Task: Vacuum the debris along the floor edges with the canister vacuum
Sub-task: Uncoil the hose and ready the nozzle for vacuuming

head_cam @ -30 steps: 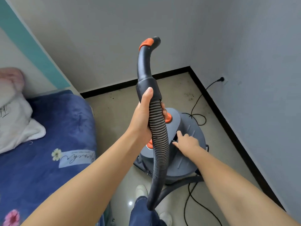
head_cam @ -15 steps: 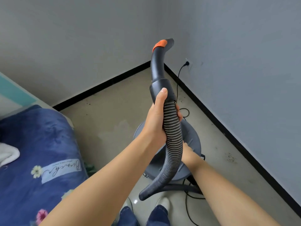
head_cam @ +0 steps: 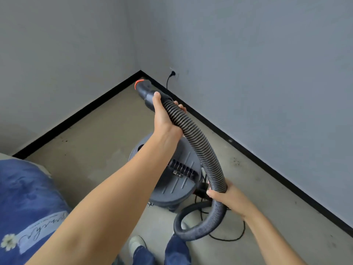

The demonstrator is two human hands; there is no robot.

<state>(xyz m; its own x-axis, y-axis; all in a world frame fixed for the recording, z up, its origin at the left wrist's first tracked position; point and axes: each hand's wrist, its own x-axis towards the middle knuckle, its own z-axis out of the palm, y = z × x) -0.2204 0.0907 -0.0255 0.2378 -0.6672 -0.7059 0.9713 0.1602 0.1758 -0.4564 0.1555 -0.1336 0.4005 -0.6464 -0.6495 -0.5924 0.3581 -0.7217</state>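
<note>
The grey canister vacuum (head_cam: 172, 186) stands on the floor in front of my feet. Its black ribbed hose (head_cam: 202, 150) loops up from the floor and ends in a dark nozzle with an orange ring (head_cam: 142, 87), which points toward the room corner. My left hand (head_cam: 164, 117) grips the hose just behind the nozzle collar. My right hand (head_cam: 221, 196) grips the hose lower down, beside the canister. Dark debris specks (head_cam: 236, 162) lie on the floor near the right baseboard, and a few more (head_cam: 64, 139) lie by the back baseboard.
A black baseboard (head_cam: 248, 153) runs along both grey walls and meets at the corner. The black power cord (head_cam: 225, 240) trails on the floor to a wall socket (head_cam: 172, 73). A bed with a blue floral cover (head_cam: 28, 207) stands at the left. My feet (head_cam: 136, 243) are below.
The nozzle has swung from upright down toward the corner. My right hand left the canister top and took hold of the hose lower down. The view has turned right.
</note>
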